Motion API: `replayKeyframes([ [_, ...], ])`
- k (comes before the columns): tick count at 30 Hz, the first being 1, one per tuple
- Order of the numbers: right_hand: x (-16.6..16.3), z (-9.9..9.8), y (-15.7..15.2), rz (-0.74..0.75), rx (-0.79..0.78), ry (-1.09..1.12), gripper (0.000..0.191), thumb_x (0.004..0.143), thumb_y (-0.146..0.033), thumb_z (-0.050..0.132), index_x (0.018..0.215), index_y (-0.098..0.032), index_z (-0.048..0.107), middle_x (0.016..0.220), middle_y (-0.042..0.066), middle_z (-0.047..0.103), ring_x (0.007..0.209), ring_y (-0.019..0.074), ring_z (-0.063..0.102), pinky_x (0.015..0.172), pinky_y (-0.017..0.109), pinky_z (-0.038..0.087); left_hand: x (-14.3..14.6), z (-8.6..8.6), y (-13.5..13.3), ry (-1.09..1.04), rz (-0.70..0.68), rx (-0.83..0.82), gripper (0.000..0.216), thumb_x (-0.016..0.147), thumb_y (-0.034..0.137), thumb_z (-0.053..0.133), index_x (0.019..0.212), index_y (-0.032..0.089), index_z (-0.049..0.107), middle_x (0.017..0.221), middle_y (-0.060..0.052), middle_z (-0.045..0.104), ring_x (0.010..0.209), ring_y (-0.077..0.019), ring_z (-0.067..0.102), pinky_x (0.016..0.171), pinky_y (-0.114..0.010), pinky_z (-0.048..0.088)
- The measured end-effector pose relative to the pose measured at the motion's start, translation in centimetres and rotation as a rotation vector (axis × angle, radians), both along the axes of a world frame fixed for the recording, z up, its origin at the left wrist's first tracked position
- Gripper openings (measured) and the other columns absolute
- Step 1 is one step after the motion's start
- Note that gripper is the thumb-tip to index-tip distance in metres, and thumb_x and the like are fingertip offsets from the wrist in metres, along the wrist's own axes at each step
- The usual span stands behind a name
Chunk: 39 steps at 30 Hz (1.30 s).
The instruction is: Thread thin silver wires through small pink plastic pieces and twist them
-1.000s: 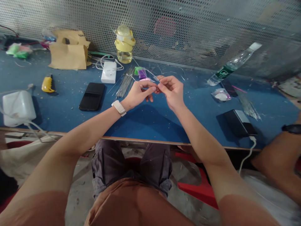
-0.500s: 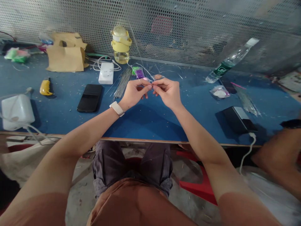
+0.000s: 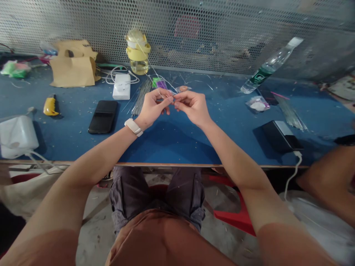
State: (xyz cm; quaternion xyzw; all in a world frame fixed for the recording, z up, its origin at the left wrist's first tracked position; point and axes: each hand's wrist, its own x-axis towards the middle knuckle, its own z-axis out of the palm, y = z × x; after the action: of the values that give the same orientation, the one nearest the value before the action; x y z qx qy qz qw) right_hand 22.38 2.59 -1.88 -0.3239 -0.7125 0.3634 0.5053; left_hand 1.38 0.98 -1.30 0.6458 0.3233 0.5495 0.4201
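Both my hands meet above the middle of the blue table. My left hand, with a white watch on its wrist, pinches a thin clear wire that rises up and back to the left. My right hand pinches the same small spot from the right, fingertips nearly touching those of the left. What sits between the fingertips is too small to name. A bundle of thin metal wires lies just behind my left hand, beside small purple and green packets.
A black phone, white charger, yellow cutter, brown paper bag and yellow-lidded jar lie left and behind. A plastic bottle, black power bank and another person's arm are on the right.
Both hands have stayed pinched together and drifted slightly left. The thin wire now stands up toward the jar.
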Motion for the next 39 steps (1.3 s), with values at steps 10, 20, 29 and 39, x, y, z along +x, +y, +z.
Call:
replayKeyframes([
  [10,0.0,-0.2,0.5,-0.034,-0.034,0.014,0.052,0.087,-0.074,0.096,0.109,-0.029,0.082,0.093,0.004,0.081,0.089,0.0250,0.081,0.087,0.048,0.076,0.0,0.0,0.0,0.033,-0.003,0.023,0.042,0.105,0.059,0.086,0.097,0.021,0.072,0.094,-0.004,0.081,0.057,-0.0079,0.069,0.050,-0.020,0.048],
  [20,-0.4,1.1,-1.2,0.017,-0.029,-0.030,0.041,0.089,-0.059,0.098,0.101,-0.025,0.079,0.088,0.003,0.079,0.087,0.0218,0.078,0.090,0.041,0.071,-0.3,-0.7,0.8,0.104,0.091,0.198,0.054,0.103,0.069,0.084,0.081,0.021,0.070,0.067,0.000,0.068,0.049,-0.0097,0.063,0.049,-0.023,0.049],
  [29,-0.9,0.7,-1.1,0.056,-0.158,0.051,0.042,0.086,-0.055,0.102,0.105,-0.025,0.079,0.087,0.003,0.079,0.082,0.0210,0.076,0.087,0.043,0.073,-0.4,0.0,0.4,0.102,0.069,0.168,0.060,0.106,0.069,0.081,0.073,0.021,0.065,0.061,0.002,0.064,0.048,-0.0078,0.057,0.048,-0.021,0.044],
  [39,-1.1,1.2,-1.4,0.039,-0.219,0.134,0.036,0.083,-0.049,0.103,0.098,-0.024,0.081,0.085,0.002,0.080,0.083,0.0203,0.077,0.085,0.040,0.073,-0.4,0.0,0.2,0.045,-0.035,0.153,0.045,0.099,0.061,0.092,0.088,0.020,0.078,0.075,-0.002,0.076,0.052,-0.0089,0.064,0.051,-0.022,0.053],
])
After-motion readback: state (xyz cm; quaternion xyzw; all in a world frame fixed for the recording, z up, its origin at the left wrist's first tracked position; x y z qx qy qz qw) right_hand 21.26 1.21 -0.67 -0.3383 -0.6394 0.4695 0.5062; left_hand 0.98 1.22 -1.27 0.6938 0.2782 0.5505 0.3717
